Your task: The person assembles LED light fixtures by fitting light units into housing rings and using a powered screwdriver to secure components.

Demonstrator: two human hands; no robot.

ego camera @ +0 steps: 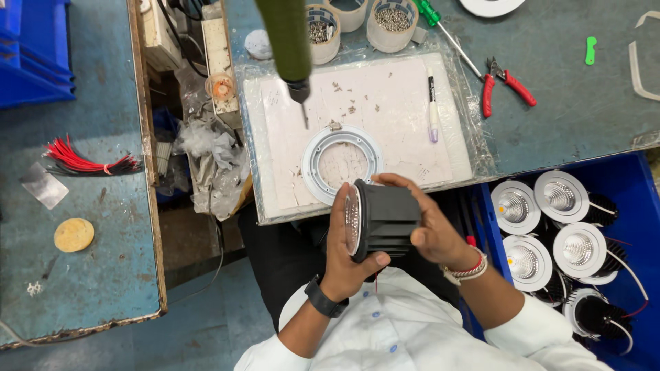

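Both my hands hold a black finned lamp housing (pixel 386 218) in front of my chest, its clear lens face turned left. My left hand (pixel 344 254) wraps around the lens end from below, and my right hand (pixel 433 227) grips the back of the housing. Just beyond it, a silver-white trim ring (pixel 311 152) lies flat on a white plastic-covered mat (pixel 385 110). A green hanging screwdriver (pixel 289 41) dangles above the mat, its bit pointing down near the ring.
A blue bin (pixel 632 185) at the right holds several downlights with white reflectors. Red-handled pliers (pixel 505 82), a green screwdriver (pixel 443 31), a marker pen (pixel 433 110) and tubs of screws (pixel 393 20) lie at the back. Red wires (pixel 82 161) rest on the left bench.
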